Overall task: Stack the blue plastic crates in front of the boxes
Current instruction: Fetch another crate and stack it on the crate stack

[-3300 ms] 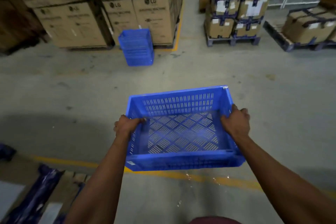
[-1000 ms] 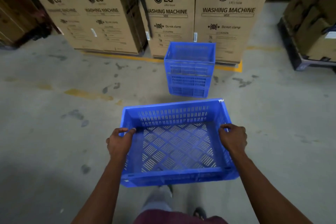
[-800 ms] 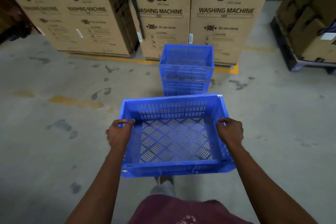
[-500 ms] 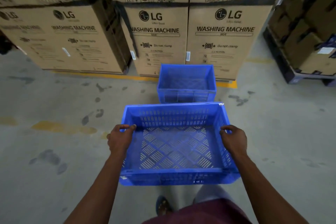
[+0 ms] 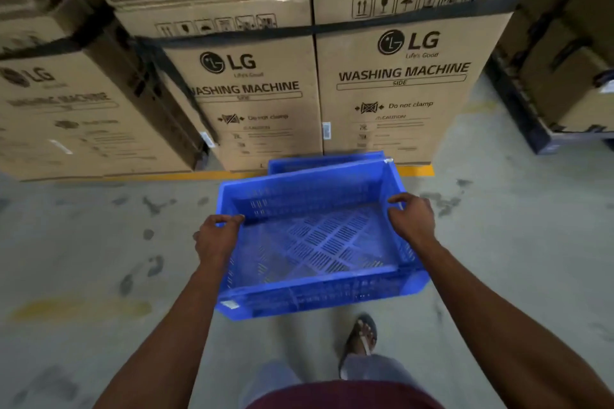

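I hold an empty blue plastic crate [image 5: 315, 242] with a slotted floor out in front of me, above the floor. My left hand [image 5: 216, 237] grips its left rim and my right hand [image 5: 412, 221] grips its right rim. Just beyond it, a stack of blue crates [image 5: 319, 161] stands on the floor against the cardboard washing machine boxes [image 5: 398, 76]. The held crate hides nearly all of the stack; only its far top rim shows.
Tall cardboard boxes [image 5: 83, 103] form a wall along the left and centre. More boxes on a dark pallet [image 5: 538, 129] stand at the right. A yellow line [image 5: 415, 171] runs on the concrete floor at the boxes' base. My sandalled foot [image 5: 362, 335] is below the crate.
I have walked closer to the boxes carrying the crate. The stack of crates has slid behind the held crate, so that only its top rim shows now.
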Motion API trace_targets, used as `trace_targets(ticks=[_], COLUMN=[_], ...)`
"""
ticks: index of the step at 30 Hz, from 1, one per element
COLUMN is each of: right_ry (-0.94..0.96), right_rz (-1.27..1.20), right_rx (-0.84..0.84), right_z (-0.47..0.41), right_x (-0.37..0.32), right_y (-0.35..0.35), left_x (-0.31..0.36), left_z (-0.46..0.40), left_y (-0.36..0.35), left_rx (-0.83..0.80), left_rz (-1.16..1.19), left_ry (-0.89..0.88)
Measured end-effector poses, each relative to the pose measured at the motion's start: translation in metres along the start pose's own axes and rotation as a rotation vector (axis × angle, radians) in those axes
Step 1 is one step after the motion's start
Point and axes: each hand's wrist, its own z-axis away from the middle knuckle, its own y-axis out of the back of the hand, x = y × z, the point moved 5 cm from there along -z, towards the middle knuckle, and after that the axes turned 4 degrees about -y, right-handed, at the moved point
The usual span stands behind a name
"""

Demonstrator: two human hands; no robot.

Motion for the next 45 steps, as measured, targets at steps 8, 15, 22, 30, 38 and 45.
trace_targets(ticks=[8,15,22,30,38,45], right_ry=[0.029,-0.010,0.001,0.049,-0.006,0.021], right_rz=[0.027,0.102,0.127,0.482,0.501,0.562], right_rx=[0.034,-0.015,-0.101,-0.164,-0.077,-0.089], right_z=[-0.135,-0.191,-0.198,-0.151,-0.134,-0.179], right_x=[-0.102,-0.103,-0.084,-0.024,-0.035,-0.060], right_y=[-0.024,-0.054,-0.074,-0.088,-0.083,-0.065], left_x=[0.100,0.106,0.088,0.036,0.077,0.040], left_z=[-0.145,-0.207,-0.225,-0.169,-0.237,-0.164], left_y=[-0.100,-0.161,-0.179,-0.168,-0.189,-0.174], left_rx=[-0.108,-0.239,-0.348,-0.301,-0.421,-0.421], left_rz=[-0.038,-0.020,-0.125,-0.526,-0.648,-0.613], left_ry=[-0.120,-0.144,-0.256,-0.324,-0.378,-0.355])
